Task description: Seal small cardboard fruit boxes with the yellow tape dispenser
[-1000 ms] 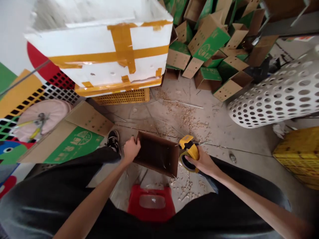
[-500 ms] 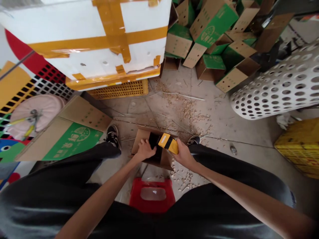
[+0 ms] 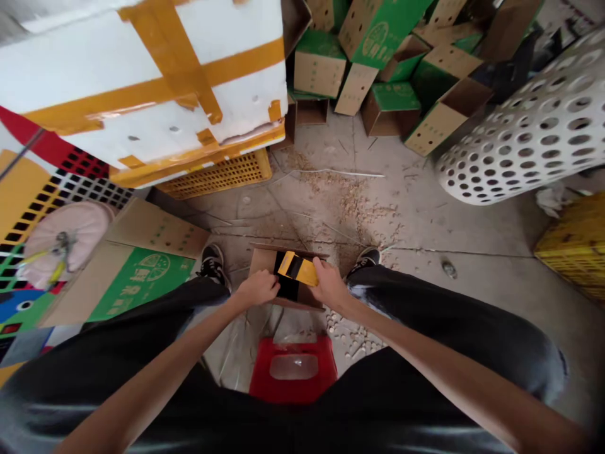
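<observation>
Blk pants (image 3: 454, 315), blk/wht sneakers (image 3: 213, 265)

Red stool (image 3: 293, 386), white perforated basket (image 3: 520, 132), yellow crate (image 3: 574, 252)

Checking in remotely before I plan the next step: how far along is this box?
Done: a heap of brown-and-green cardboard boxes lies assembled ahead. In hand: the right hand presses a yellow tape dispenser onto the flaps of a brown cardboard box, while the left hand steadies them. Left: a dark gap between the flaps shows, with no tape visible across it.
</observation>
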Tool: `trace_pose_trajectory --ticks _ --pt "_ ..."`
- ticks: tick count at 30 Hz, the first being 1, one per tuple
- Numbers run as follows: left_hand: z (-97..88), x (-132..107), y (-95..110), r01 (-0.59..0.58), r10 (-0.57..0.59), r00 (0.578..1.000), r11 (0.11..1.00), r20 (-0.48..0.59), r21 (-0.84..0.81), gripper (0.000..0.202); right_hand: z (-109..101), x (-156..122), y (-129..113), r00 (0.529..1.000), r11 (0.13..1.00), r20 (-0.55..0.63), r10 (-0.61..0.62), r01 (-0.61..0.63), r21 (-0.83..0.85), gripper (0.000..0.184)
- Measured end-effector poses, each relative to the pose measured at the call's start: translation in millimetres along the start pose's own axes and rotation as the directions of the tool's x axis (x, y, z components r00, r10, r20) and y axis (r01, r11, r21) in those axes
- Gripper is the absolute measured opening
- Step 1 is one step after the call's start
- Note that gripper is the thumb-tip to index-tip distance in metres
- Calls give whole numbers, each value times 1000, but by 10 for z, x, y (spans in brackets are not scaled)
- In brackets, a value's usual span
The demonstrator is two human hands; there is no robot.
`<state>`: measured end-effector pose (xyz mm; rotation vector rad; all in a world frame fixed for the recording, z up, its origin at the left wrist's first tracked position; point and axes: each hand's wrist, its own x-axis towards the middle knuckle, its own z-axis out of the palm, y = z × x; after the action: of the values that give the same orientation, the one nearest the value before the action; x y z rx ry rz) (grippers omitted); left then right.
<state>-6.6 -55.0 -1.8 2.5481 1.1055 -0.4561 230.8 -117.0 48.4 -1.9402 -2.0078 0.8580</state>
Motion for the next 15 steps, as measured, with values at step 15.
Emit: trace_pose_trajectory --ticks 15 --pt "344 323 -40 -122 76 588 993 -805 5 71 -921 527 -1 950 953 -211 229 -175 248 49"
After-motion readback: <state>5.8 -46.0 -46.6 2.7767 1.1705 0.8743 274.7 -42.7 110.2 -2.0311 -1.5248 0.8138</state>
